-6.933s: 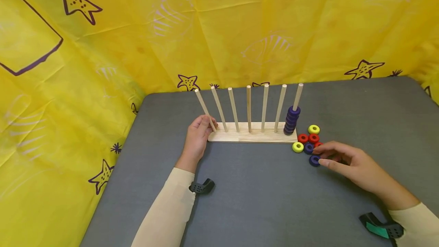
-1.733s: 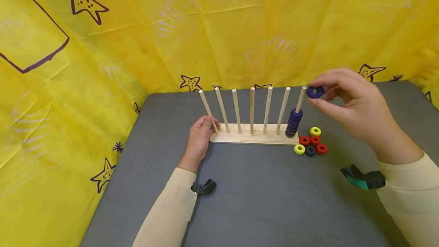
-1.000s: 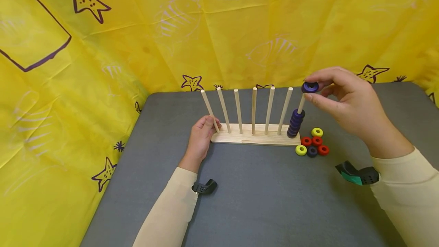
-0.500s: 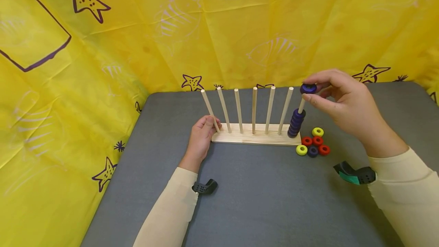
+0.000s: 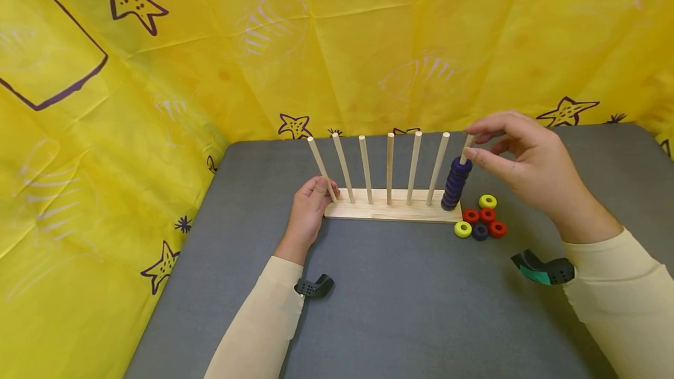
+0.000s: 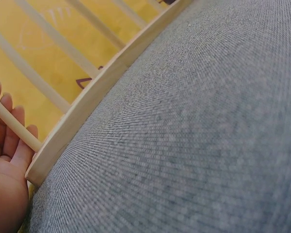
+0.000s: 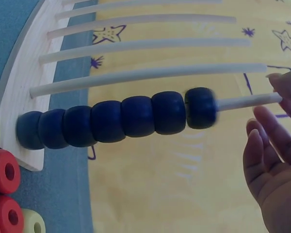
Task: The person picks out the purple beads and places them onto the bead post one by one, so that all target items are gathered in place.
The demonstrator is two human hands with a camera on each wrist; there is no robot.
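A pale wooden peg rack [image 5: 389, 210] stands on the table with a row of upright pegs. Its left end is held by my left hand [image 5: 309, 206], whose fingers lie about the leftmost peg [image 6: 14, 121]. Purple rings [image 5: 454, 189] are stacked on the rightmost peg. In the right wrist view, the uppermost purple ring [image 7: 201, 108] is slightly blurred and sits just apart from the stack below it. My right hand [image 5: 532, 162] is at the top of that peg, thumb and fingers spread on either side of its tip, with no ring between them.
Beside the rack's right end lie loose rings: yellow rings [image 5: 463, 229], red rings [image 5: 497, 229] and one dark purple ring [image 5: 480, 231]. A yellow patterned cloth [image 5: 347, 57] hangs behind the grey table [image 5: 389, 297]. The other pegs [image 5: 390, 168] carry no rings.
My right hand took a purple ring from the table, lifted it to the rightmost peg's tip and let go. The ring has slid down toward the stack. My left hand stays at the rack.
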